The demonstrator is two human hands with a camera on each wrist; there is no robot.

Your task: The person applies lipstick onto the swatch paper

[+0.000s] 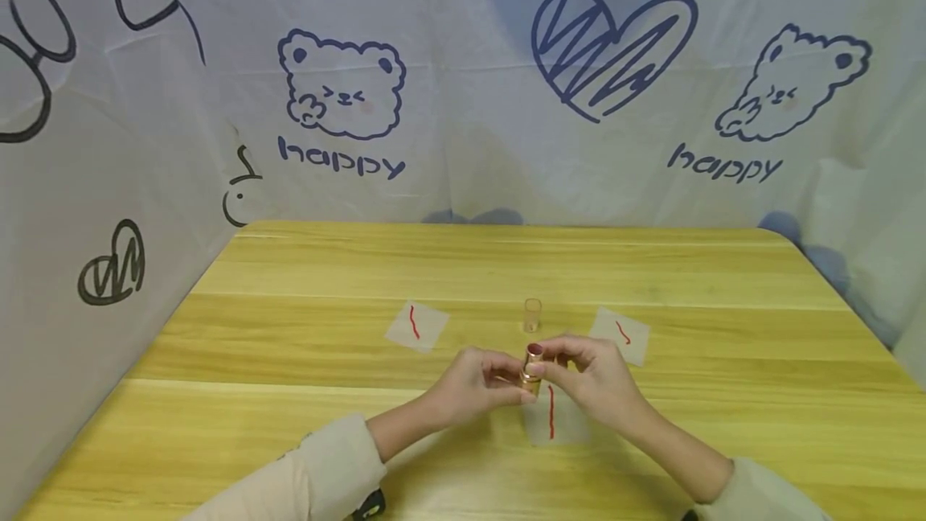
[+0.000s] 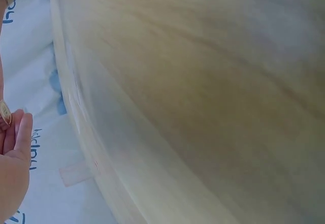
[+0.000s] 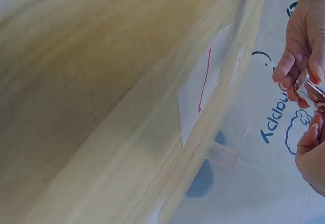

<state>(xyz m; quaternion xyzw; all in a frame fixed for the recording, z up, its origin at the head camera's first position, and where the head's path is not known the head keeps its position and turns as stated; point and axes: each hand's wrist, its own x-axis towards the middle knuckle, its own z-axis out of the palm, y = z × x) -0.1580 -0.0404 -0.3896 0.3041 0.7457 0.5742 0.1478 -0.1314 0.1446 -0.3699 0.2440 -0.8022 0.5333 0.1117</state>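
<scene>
Both hands meet over the table on one gold lipstick (image 1: 531, 383), held upright with its dark red tip showing. My left hand (image 1: 463, 389) pinches the lower base between thumb and fingers. On the upper part of the tube, the thumb and fingers of my right hand (image 1: 602, 383) grip from the other side. The shiny base (image 3: 301, 83) shows between the hands in the right wrist view; only a sliver is visible at the left wrist view's edge. A clear pinkish cap (image 1: 532, 315) stands on the table just beyond the hands.
Three white paper squares lie on the wooden table (image 1: 289, 344), each with a red stroke: a left paper (image 1: 427, 336), a right paper (image 1: 635, 348) and a near paper (image 1: 567, 424) partly beneath the right hand. A printed cloth (image 1: 463, 119) hangs behind.
</scene>
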